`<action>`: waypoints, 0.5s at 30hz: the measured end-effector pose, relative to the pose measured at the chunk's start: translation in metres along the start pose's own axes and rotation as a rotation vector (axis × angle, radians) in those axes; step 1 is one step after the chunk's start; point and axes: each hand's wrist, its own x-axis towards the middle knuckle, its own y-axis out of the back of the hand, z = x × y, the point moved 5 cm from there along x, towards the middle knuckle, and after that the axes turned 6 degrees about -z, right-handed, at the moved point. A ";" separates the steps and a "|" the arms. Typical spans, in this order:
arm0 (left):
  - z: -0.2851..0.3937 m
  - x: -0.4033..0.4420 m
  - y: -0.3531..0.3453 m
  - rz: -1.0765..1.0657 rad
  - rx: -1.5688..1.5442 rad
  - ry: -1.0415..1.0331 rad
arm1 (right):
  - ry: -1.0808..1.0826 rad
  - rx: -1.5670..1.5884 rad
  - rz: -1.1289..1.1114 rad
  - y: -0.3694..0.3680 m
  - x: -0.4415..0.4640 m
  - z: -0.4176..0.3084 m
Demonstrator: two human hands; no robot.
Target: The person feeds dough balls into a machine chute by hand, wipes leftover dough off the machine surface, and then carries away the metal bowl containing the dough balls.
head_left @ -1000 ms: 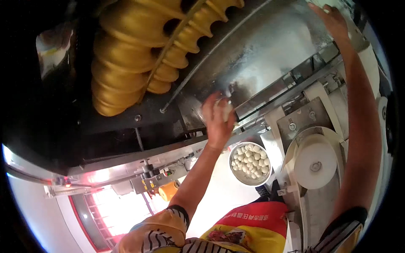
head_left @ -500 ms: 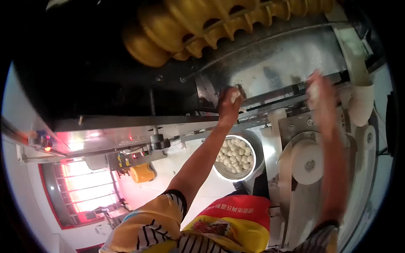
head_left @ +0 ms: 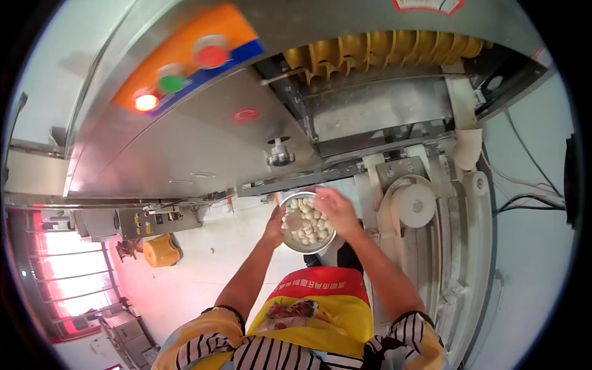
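A round metal basin (head_left: 303, 250) holds many pale dough balls (head_left: 313, 229). At its left side, my left hand (head_left: 274, 227) has its fingers stretched up along the rim. A blurred pale lump of dough (head_left: 296, 221) shows inside the basin close to that hand, apparently loose. Over the basin's upper right edge is my right hand (head_left: 335, 211), fingers extended and slightly smeared by motion. No dough is visible in it.
Ahead stands a steel machine with brass-coloured grooved rollers (head_left: 382, 52) above a metal chute (head_left: 382, 114). Its panel has a red button (head_left: 211, 55) and a green button (head_left: 171, 81). A conveyor with a white roller (head_left: 414, 205) runs at right. A yellow stool (head_left: 162, 251) stands left.
Both hands have come down from the machine's chute to the basin. The white dough seen earlier in my left hand is no longer there. My view has shifted, showing the button panel.
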 end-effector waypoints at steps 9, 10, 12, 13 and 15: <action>0.001 -0.066 0.089 -0.220 0.333 -0.110 | 0.691 -0.089 0.232 -0.043 0.009 -0.300; 0.003 -0.073 0.097 -0.228 0.341 -0.131 | 0.719 -0.133 0.256 -0.049 0.019 -0.308; 0.003 -0.080 0.114 -0.240 0.362 -0.168 | 0.748 -0.265 0.310 -0.060 0.028 -0.322; 0.000 -0.081 0.124 -0.233 0.350 -0.203 | 0.744 -0.353 0.339 -0.066 0.030 -0.327; -0.003 -0.089 0.137 -0.244 0.325 -0.227 | 0.706 -0.400 0.369 -0.069 0.034 -0.329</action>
